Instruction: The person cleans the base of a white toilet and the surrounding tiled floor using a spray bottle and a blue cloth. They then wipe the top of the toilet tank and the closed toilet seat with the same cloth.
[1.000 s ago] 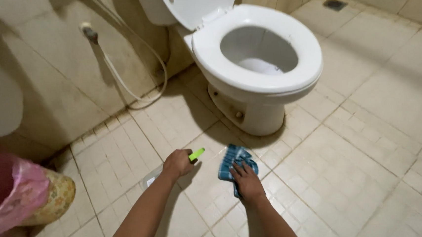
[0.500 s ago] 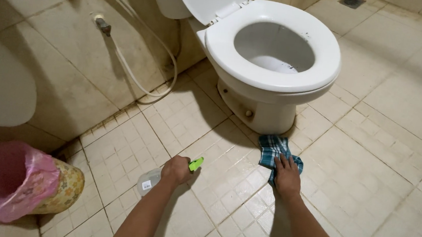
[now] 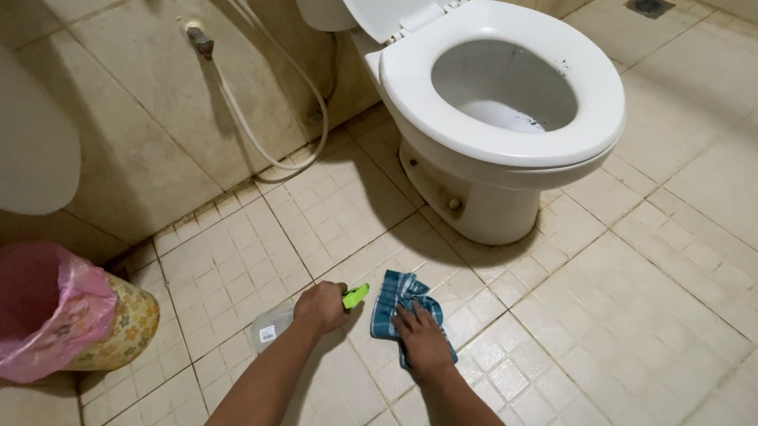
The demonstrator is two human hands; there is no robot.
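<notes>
Blue checked cloth point(image 3: 395, 305) flat on tiled floor point(image 3: 673, 331), just in front of toilet base point(image 3: 486, 207). Right hand point(image 3: 422, 339) pressed on cloth, fingers spread. Left hand point(image 3: 321, 307) wrapped around clear spray bottle point(image 3: 275, 326) with green nozzle, just beside cloth. Pink-lined waste bin point(image 3: 51, 319) well apart, near wall.

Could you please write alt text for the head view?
A right hand presses a blue cloth on the tiled floor, and the left hand holds a spray bottle, before a white toilet. A bin with a pink bag stands at left.
</notes>
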